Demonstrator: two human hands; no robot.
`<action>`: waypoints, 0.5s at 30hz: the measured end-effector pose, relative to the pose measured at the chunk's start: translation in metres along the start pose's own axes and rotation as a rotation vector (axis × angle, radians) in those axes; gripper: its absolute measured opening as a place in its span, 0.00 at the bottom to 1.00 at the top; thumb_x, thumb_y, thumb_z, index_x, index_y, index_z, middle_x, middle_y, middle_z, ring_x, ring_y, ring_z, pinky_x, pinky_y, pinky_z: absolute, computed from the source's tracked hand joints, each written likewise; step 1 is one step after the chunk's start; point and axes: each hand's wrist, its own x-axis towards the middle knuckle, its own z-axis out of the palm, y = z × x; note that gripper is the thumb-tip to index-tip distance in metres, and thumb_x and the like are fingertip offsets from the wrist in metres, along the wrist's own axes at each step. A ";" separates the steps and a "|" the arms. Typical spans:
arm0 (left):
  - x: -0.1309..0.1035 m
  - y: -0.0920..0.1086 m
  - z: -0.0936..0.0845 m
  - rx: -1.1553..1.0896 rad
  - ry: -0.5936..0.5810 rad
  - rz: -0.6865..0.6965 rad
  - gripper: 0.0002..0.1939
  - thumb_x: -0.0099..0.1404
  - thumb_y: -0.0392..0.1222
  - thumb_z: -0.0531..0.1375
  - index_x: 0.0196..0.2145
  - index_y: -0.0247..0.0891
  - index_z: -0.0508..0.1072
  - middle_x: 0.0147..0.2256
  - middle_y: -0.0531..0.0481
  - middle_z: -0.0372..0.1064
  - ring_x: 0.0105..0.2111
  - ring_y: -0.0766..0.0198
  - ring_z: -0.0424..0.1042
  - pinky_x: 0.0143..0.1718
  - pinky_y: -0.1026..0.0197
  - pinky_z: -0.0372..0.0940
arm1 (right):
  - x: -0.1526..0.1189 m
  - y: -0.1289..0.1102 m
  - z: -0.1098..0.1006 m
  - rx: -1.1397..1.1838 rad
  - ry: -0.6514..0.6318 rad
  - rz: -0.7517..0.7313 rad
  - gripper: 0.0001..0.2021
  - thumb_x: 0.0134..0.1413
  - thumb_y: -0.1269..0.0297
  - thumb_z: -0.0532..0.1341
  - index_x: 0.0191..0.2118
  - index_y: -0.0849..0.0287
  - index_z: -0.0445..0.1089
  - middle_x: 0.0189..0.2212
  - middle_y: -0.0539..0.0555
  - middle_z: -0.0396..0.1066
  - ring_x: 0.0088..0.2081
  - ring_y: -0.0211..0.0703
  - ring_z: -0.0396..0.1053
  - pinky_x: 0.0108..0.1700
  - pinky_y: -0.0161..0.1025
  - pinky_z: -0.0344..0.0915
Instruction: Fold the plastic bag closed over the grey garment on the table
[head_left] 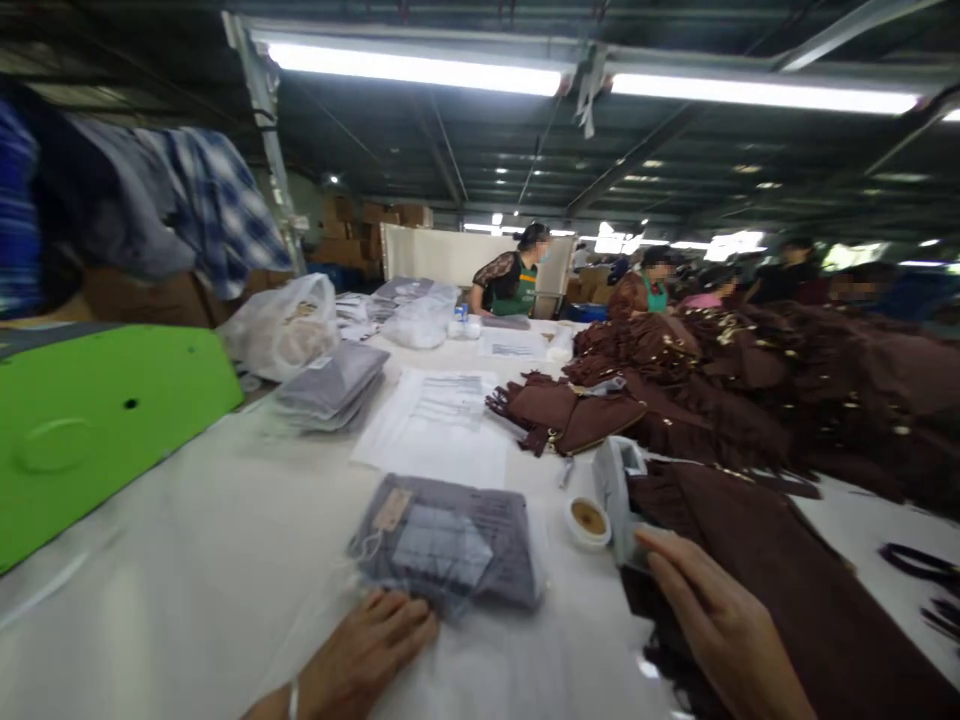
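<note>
One grey folded garment (450, 540) already sits sealed in its clear bag on the white counter (187, 560), just beyond the left hand (367, 645), whose fingers lie flat and spread on the bag's near edge, pressing rather than gripping. A paper tag shows through the plastic, but its print is too blurred to read. Farther out from that hand lies a stack of bagged grey pieces (330, 385), so several look finished. The right hand (720, 625) rests open, fingertips touching a small pale dispenser-like object (619, 490), holding nothing that I can see. Past it spreads a big heap of brown garments (750, 400), seemingly unbagged, so plenty looks left. Printed sheets (442, 420) lie between the piles; their lines are illegible. A small round cup (588, 520) stands just left of the right hand.
</note>
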 end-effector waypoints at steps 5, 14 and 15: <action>0.009 0.009 -0.004 0.024 0.004 -0.014 0.16 0.69 0.35 0.56 0.53 0.43 0.65 0.45 0.49 0.69 0.41 0.59 0.65 0.43 0.56 0.59 | -0.016 -0.146 0.078 0.326 -0.468 -0.319 0.14 0.64 0.67 0.53 0.50 0.52 0.71 0.45 0.54 0.74 0.48 0.41 0.71 0.51 0.37 0.68; -0.001 0.007 0.006 -0.073 0.121 -0.031 0.10 0.69 0.32 0.54 0.47 0.39 0.67 0.43 0.48 0.70 0.41 0.60 0.68 0.43 0.58 0.63 | -0.022 -0.166 0.142 0.121 -0.684 -0.260 0.10 0.63 0.73 0.52 0.41 0.58 0.71 0.37 0.53 0.74 0.40 0.42 0.71 0.44 0.35 0.65; -0.004 0.007 0.004 -0.102 0.141 -0.052 0.13 0.69 0.30 0.51 0.50 0.39 0.66 0.45 0.47 0.70 0.42 0.61 0.68 0.44 0.58 0.64 | -0.025 -0.163 0.142 0.092 -0.684 -0.280 0.10 0.62 0.73 0.53 0.41 0.57 0.70 0.38 0.53 0.73 0.41 0.41 0.70 0.44 0.34 0.65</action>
